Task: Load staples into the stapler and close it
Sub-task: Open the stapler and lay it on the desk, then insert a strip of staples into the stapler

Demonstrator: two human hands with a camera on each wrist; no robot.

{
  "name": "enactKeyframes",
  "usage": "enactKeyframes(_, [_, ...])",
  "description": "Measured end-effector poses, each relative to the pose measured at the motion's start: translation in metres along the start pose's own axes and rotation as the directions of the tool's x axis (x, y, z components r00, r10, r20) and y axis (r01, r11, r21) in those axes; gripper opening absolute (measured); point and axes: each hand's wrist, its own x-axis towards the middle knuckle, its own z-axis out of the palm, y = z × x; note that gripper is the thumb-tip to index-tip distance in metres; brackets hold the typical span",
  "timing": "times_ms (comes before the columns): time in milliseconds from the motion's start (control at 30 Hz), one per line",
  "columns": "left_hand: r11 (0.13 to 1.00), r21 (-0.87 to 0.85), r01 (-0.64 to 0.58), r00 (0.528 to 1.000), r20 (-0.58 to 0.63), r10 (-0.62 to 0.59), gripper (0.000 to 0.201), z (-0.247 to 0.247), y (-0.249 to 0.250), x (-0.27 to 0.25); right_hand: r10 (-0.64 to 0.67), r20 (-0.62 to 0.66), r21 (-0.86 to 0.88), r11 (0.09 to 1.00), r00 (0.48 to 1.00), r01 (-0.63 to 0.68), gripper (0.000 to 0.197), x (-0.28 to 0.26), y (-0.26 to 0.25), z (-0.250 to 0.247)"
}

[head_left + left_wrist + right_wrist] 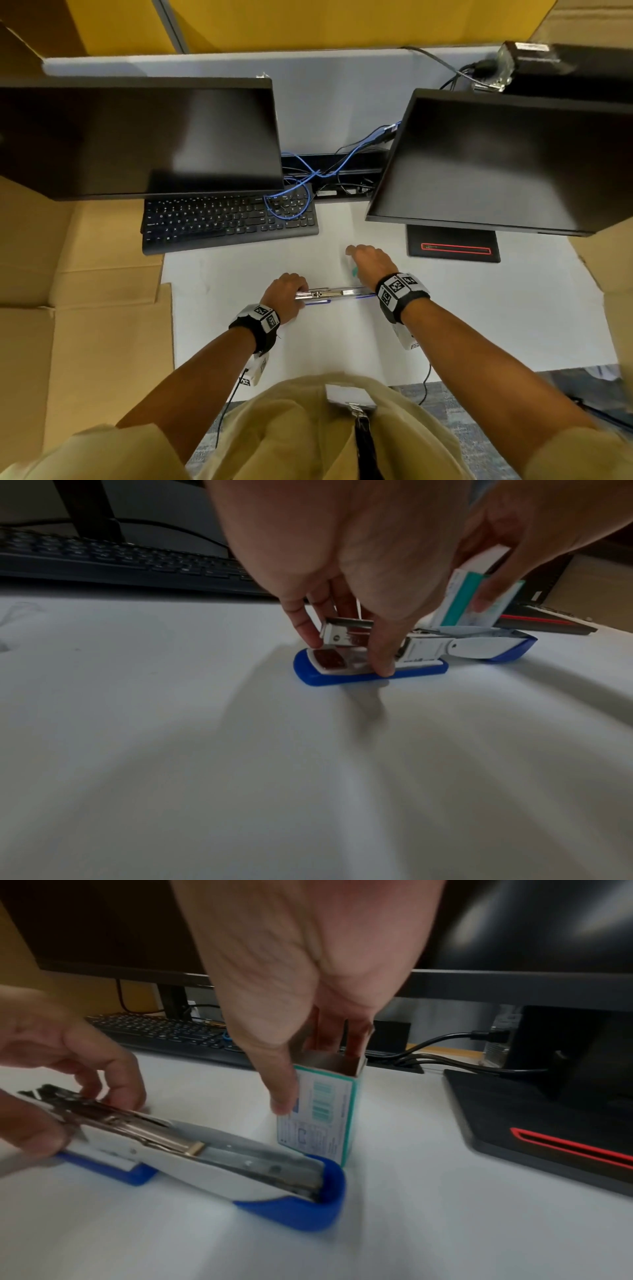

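A blue and white stapler lies swung open flat on the white table, its metal staple channel facing up and its blue top cover laid out to the right. My left hand pinches the stapler's front end between thumb and fingers. My right hand holds a teal and white staple box, which stands upright just behind the stapler's cover. Its thumb lies on the near face and its fingers go behind the open top. What is inside the box is hidden.
A black keyboard with a blue cable over it lies behind the hands. Two dark monitors hang over the desk. A black monitor base with a red line sits to the right. Cardboard borders the left side.
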Motion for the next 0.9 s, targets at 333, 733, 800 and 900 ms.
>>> enactKeyframes(333, [0.976, -0.218, 0.024, 0.997, -0.066, -0.040, 0.060, -0.023, -0.012, -0.007, -0.206, 0.076, 0.287, 0.942, 0.976, 0.176, 0.065, 0.015, -0.064, 0.003])
enactKeyframes(733, [0.959, -0.076, -0.273, 0.959, -0.104, 0.265, 0.050, -0.038, 0.011, 0.004, -0.085, -0.057, 0.402, 0.910, 0.995, 0.101, 0.018, 0.005, -0.028, 0.002])
enactKeyframes(800, [0.958, -0.058, -0.281, 0.957, -0.084, 0.276, 0.040, -0.038, 0.013, 0.005, -0.133, -0.066, 0.354, 0.924, 0.989, 0.148, 0.008, 0.004, -0.030, 0.003])
enactKeyframes(900, [0.964, -0.089, -0.253, 0.962, -0.131, 0.240, 0.024, -0.039, 0.009, 0.004, -0.204, -0.059, 0.213, 0.954, 0.977, 0.212, 0.017, 0.006, -0.032, 0.009])
